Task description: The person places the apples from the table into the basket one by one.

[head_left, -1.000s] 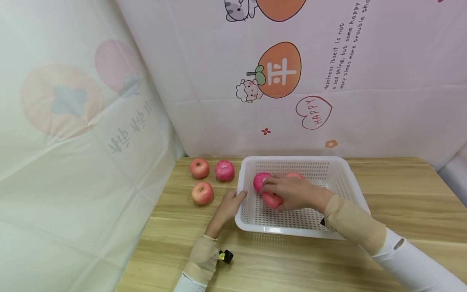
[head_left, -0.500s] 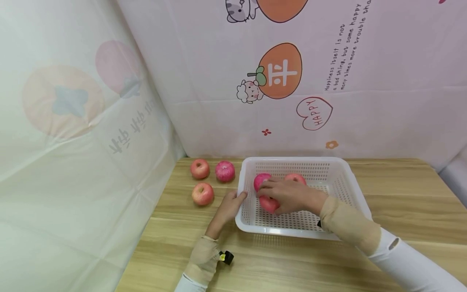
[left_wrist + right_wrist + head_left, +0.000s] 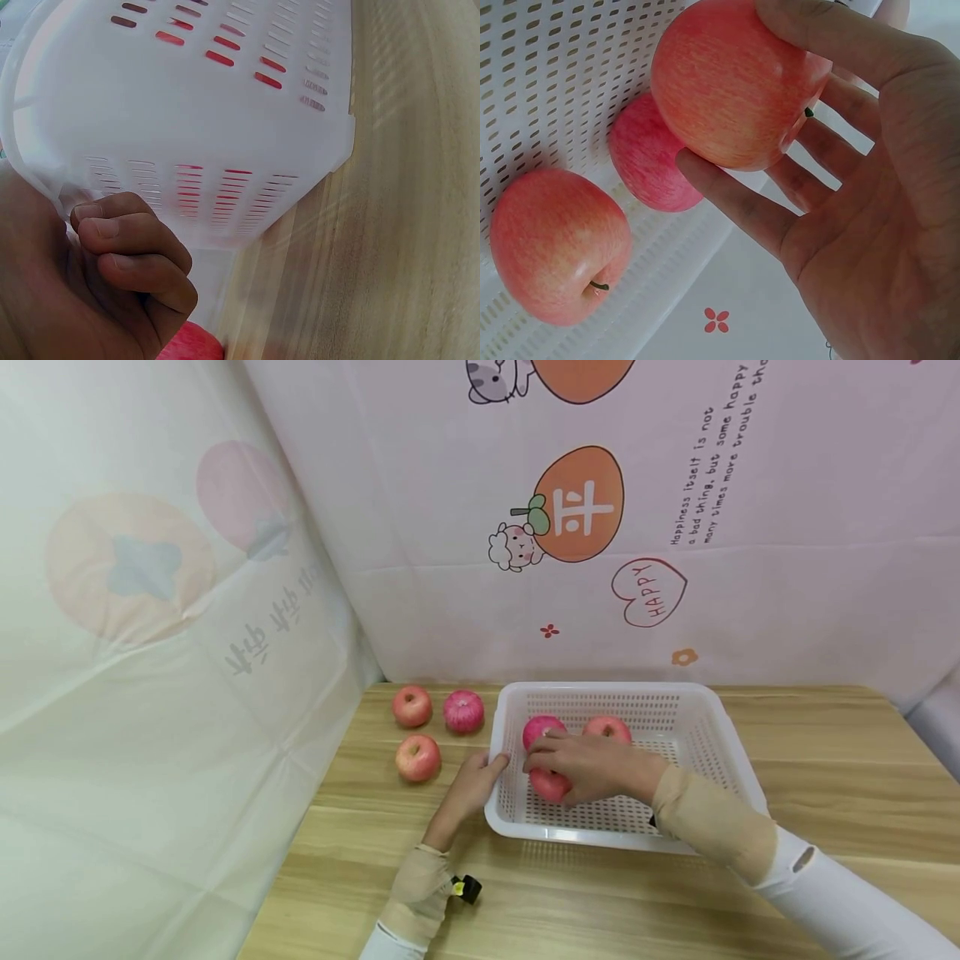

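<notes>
A white perforated basket (image 3: pixel 600 690) stands on the wooden table. My right hand (image 3: pixel 581 765) is inside it and grips a red apple (image 3: pixel 550 786) near the left wall. The right wrist view shows thumb and fingers of this right hand (image 3: pixel 870 187) curled round that apple (image 3: pixel 735 82). Two more apples (image 3: pixel 542 727) (image 3: pixel 607 727) lie at the basket's far side. My left hand (image 3: pixel 472 785) holds the basket's left rim, thumb on the edge. In the left wrist view its fingers (image 3: pixel 127 255) are curled against the basket wall (image 3: pixel 225 112).
Three apples (image 3: pixel 412 705) (image 3: pixel 463 710) (image 3: pixel 417 757) lie on the table left of the basket. Printed cloth walls stand close behind and to the left. Bare tabletop (image 3: pixel 825 752) stretches to the right of the basket and along the front edge.
My right hand has slid a little left and nearer with the apple, uncovering the far right apple. The left hand and the basket have stayed put.
</notes>
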A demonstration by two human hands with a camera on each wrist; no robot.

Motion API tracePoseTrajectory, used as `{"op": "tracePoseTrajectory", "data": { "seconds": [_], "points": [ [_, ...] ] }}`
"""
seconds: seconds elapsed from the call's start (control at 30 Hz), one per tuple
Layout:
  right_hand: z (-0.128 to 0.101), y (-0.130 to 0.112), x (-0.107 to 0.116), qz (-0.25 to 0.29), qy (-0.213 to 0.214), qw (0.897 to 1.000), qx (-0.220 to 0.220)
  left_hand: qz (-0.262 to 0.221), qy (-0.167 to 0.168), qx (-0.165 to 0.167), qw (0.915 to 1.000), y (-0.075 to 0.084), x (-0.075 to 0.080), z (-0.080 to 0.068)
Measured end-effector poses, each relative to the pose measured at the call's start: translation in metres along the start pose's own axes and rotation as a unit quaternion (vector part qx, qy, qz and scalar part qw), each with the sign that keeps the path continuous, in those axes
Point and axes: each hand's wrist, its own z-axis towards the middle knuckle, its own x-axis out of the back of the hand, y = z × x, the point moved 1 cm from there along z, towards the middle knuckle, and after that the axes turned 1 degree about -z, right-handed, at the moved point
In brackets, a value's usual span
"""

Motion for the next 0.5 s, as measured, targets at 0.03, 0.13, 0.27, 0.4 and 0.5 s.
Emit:
{"op": "tracePoseTrajectory", "data": {
  "seconds": [0.03,0.13,0.27,0.4,0.5],
  "points": [
    [0.0004,0.0000,-0.0006,-0.002,-0.001,1.000,0.002,-0.001,0.000,0.000,1.0000,-0.0001,0.0000,0.0001],
    [0.0014,-0.0005,-0.0016,-0.014,-0.004,1.000,0.013,-0.003,-0.001,0.001,1.0000,-0.0004,-0.0001,0.0005],
    [0.0036,-0.0020,-0.0020,-0.014,-0.027,0.999,0.011,-0.007,-0.004,0.000,1.0000,-0.0018,-0.0006,0.0005],
    [0.0052,-0.0018,-0.0044,-0.016,-0.040,0.999,0.010,-0.008,-0.008,-0.006,0.9999,-0.0028,-0.0007,0.0004],
    [0.0066,-0.0007,-0.0069,-0.026,-0.038,0.999,0.019,-0.005,-0.007,-0.004,1.0000,-0.0025,-0.0003,0.0008]
  ]
}}
